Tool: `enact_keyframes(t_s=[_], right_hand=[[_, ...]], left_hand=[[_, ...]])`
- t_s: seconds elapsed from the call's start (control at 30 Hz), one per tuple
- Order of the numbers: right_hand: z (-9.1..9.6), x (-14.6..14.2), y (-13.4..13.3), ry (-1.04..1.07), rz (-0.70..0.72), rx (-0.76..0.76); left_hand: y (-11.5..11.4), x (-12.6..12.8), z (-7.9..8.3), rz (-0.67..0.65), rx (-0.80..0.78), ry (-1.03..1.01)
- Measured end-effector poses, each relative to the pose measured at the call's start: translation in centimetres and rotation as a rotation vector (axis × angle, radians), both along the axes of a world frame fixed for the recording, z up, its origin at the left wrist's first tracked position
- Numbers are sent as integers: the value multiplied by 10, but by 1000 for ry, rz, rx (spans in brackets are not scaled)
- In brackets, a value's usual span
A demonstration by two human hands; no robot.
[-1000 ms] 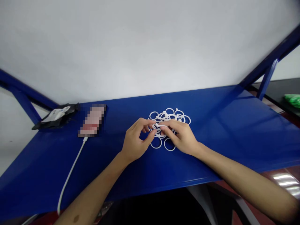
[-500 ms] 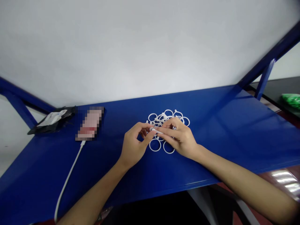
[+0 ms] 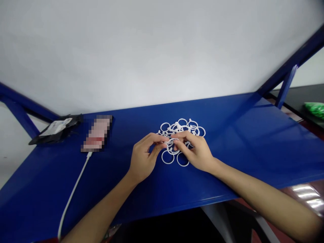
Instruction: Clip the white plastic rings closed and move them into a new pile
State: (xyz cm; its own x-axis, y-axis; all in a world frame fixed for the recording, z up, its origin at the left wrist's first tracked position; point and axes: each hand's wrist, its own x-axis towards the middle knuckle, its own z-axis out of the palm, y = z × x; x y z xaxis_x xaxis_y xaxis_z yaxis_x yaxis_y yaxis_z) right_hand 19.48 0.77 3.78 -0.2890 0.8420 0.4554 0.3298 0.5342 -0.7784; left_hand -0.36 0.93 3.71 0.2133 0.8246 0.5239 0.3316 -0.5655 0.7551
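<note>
Between my two hands is a thin white plastic ring [image 3: 173, 138], pinched from both sides. My left hand [image 3: 144, 157] is closed on its left side, thumb against forefinger. My right hand [image 3: 198, 150] grips the right side between thumb and fingers. A heap of similar white rings [image 3: 182, 119], several with small round knobs, lies on the blue table just beyond and under my fingers. Two of the rings, a left one [image 3: 167, 163] and a right one [image 3: 182, 166], lie at the near edge of the heap. My fingers hide part of the pile.
The blue table [image 3: 141, 192] stands against a white wall panel. To the left lie a phone with a blurred screen [image 3: 96, 133], its white cable [image 3: 76, 189], and a black plastic package [image 3: 57, 130]. A green bag [image 3: 314, 109] is at far right.
My fingertips have drawn slightly apart. The ring between them now shows its round outline, where before it was mostly covered by my fingers.
</note>
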Motion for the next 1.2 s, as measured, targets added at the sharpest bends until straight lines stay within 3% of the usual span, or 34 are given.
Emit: enact_keyframes(t_s=[0.33, 0.63, 0.97, 1.1, 1.2], right_hand=[[-1, 3, -3, 9, 66, 60], [2, 2, -1, -106, 0, 46], [0, 6, -1, -166, 160, 155], [-1, 6, 5, -167, 96, 141], [-2, 7, 16, -207, -35, 177]], left_hand=[[1, 0, -4, -10, 101, 3], [1, 1, -1, 32, 156, 48], [3, 3, -9, 16, 146, 62], [8, 3, -8, 9, 187, 119], [15, -1, -7, 57, 226, 203]])
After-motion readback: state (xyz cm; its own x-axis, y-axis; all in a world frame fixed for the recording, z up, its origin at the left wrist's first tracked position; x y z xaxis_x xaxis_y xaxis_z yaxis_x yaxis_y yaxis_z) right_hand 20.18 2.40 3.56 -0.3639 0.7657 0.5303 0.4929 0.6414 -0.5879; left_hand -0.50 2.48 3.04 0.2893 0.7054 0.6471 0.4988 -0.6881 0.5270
